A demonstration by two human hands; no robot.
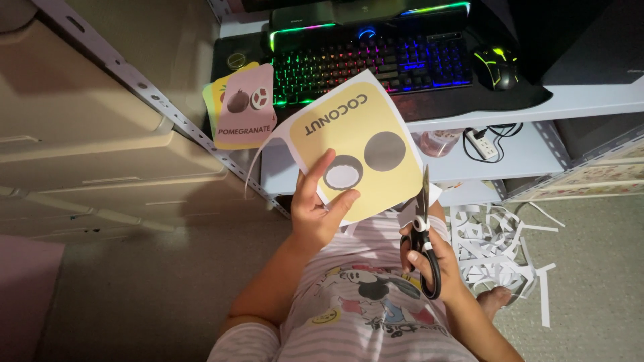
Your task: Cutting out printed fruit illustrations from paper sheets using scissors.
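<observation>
My left hand [320, 208] grips a yellow paper card [355, 141] with rounded corners, a white border and two pictured round fruits, thumb on its face. A thin curl of trimmed white paper [258, 157] hangs off the card's left edge. My right hand [436, 258] holds black-handled scissors [422, 234], blades pointing up at the card's lower right edge.
A pink card and a yellow card [243, 107] lie on the desk corner. A backlit keyboard [372, 60] and mouse [496, 67] sit on the desk. White paper scraps [496, 248] pile on the floor at right. A metal shelf rail [144, 90] runs diagonally at left.
</observation>
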